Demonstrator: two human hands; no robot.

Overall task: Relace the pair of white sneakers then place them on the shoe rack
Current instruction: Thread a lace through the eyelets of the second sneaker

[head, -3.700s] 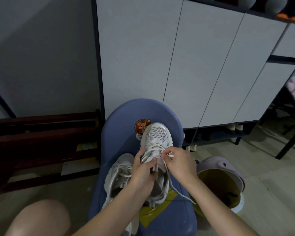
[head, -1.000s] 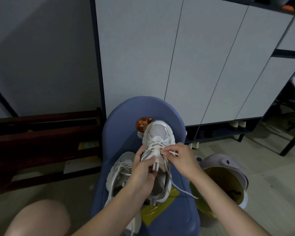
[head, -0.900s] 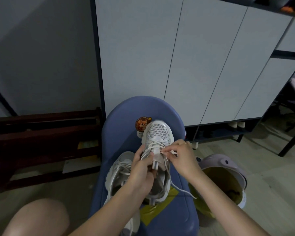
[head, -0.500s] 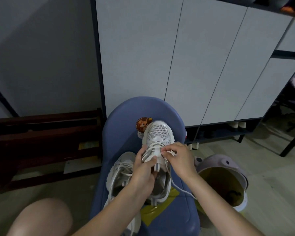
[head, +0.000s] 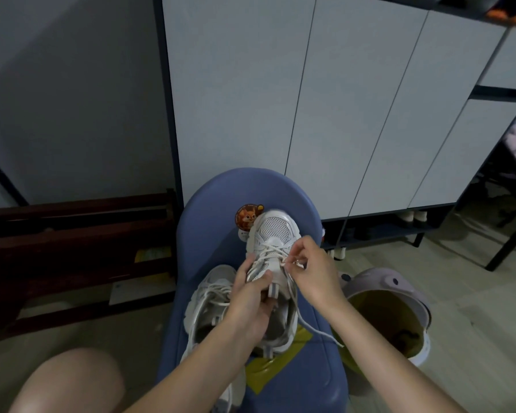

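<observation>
a white sneaker [head: 273,263] rests toe-away on a blue chair [head: 212,234], toe near the curved far rim. the left hand [head: 252,296] grips its left side, thumb pressed over the tongue. the right hand [head: 313,271] pinches a lace [head: 307,323] at the right eyelets; the lace's free end trails toward the chair's right edge. the second sneaker [head: 209,305] lies just beside on the left, partly under the left forearm, close to the seat's left edge. bare seat shows ahead of the toe. a round cartoon-animal sticker [head: 246,216] sits by the toe; its writing is too small to read. yellow tape [head: 268,368] shows under the heel. a pale bin [head: 399,293] stands on the floor just right of the chair. white cabinet doors [head: 280,99] behind; a dark wooden rack [head: 72,248] to the left; a bare knee [head: 69,383] lower left.
</observation>
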